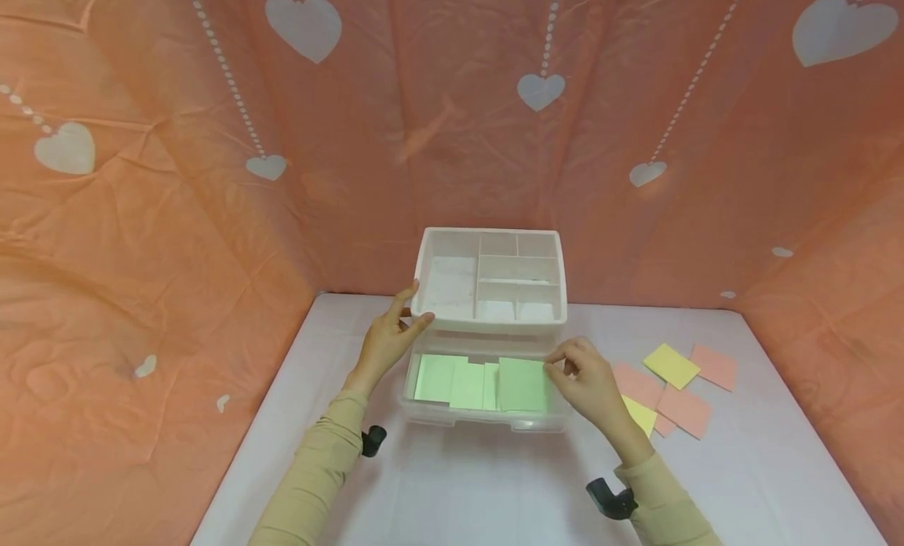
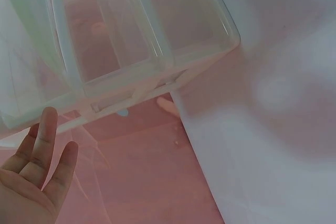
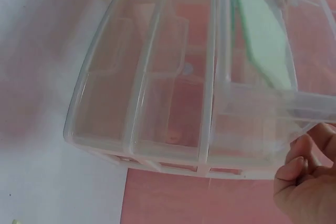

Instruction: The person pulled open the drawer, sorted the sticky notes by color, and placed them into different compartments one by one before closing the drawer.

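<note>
A clear plastic box (image 1: 487, 422) stands mid-table with several green sheets (image 1: 459, 381) lying flat inside. Its white compartment tray (image 1: 487, 323) is raised behind it. My left hand (image 1: 410, 312) holds the tray's front left corner between thumb and forefinger; in the left wrist view the other fingers (image 2: 46, 145) are straight beside the tray (image 2: 131, 35). My right hand (image 1: 565, 365) hovers with curled fingers at the box's right rim, by the corner of the rightmost green sheet (image 1: 523, 385). In the right wrist view those fingers (image 3: 304, 166) show nothing between them, and the green sheet (image 3: 262, 40) lies inside the box (image 3: 157, 77).
Loose yellow notes (image 1: 671, 365) and pink notes (image 1: 685, 411) lie on the white tablecloth (image 1: 494, 491) to the right of the box. Orange fabric with white hearts (image 1: 540, 91) walls the table on three sides.
</note>
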{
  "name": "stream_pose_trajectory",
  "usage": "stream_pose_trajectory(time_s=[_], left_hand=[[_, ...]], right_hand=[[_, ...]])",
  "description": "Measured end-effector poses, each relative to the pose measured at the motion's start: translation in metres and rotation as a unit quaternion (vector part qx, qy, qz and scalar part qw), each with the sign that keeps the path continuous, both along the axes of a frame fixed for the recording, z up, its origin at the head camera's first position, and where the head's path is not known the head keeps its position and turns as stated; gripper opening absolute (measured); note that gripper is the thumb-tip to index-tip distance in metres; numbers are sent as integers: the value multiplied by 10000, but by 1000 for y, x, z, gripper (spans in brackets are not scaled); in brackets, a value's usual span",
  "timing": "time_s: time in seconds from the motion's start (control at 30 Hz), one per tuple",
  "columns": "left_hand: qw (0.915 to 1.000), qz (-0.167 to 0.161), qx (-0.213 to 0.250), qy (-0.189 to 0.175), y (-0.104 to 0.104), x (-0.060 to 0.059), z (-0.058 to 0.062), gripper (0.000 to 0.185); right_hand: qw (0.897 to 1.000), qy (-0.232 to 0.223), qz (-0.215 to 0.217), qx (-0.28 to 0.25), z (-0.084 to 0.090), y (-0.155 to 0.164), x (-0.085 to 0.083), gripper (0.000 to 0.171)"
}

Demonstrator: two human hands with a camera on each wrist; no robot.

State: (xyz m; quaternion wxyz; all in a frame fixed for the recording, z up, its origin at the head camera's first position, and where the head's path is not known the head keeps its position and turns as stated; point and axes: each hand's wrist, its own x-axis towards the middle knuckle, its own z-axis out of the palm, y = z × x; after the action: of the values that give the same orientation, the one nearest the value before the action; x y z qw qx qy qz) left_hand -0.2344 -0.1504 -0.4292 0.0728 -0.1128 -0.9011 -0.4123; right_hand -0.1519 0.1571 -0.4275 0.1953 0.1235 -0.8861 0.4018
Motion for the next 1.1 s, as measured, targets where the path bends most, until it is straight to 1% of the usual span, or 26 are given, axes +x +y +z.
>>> stream_pose_trajectory(time_s=[0.13, 0.43, 0.53, 0.63, 0.73, 0.8, 0.87, 0.93, 1.03, 1.1], left_hand=[[10000, 4, 5, 17, 0, -1, -1, 62], [10000, -1, 6, 5, 0, -2, 0, 63], [10000, 1, 7, 54, 0, -1, 0, 62], [10000, 12, 20, 54, 0, 0, 0, 62], [10000, 22, 20, 17, 0, 0, 1, 63], [10000, 38, 31, -16, 0, 0, 1, 63], [10000, 33, 27, -28, 0, 0, 1, 63], [10000, 31, 42, -40, 0, -1, 1, 63], [10000, -3, 68, -20, 0, -1, 0, 63], [10000, -3, 92, -19, 0, -1, 0, 63]], right_hand=[[9996, 205, 23, 193, -2, 1, 1, 13], [9996, 211, -87, 181, 0, 0, 5, 11], [9989, 428, -74, 151, 2, -1, 8, 11], [9962, 853, 45, -142, 5, -5, 13, 14], [9894, 1239, 280, -708, 10, -13, 24, 19], [9829, 1377, 547, -1091, 10, -20, 33, 21], [9767, 1291, 878, -1471, 10, -27, 43, 23], [9698, 1097, 1245, -1787, 7, -32, 52, 27], [9583, 657, 1726, -2183, -1, -40, 63, 32], [9517, 463, 2003, -2282, -11, -44, 67, 32]])
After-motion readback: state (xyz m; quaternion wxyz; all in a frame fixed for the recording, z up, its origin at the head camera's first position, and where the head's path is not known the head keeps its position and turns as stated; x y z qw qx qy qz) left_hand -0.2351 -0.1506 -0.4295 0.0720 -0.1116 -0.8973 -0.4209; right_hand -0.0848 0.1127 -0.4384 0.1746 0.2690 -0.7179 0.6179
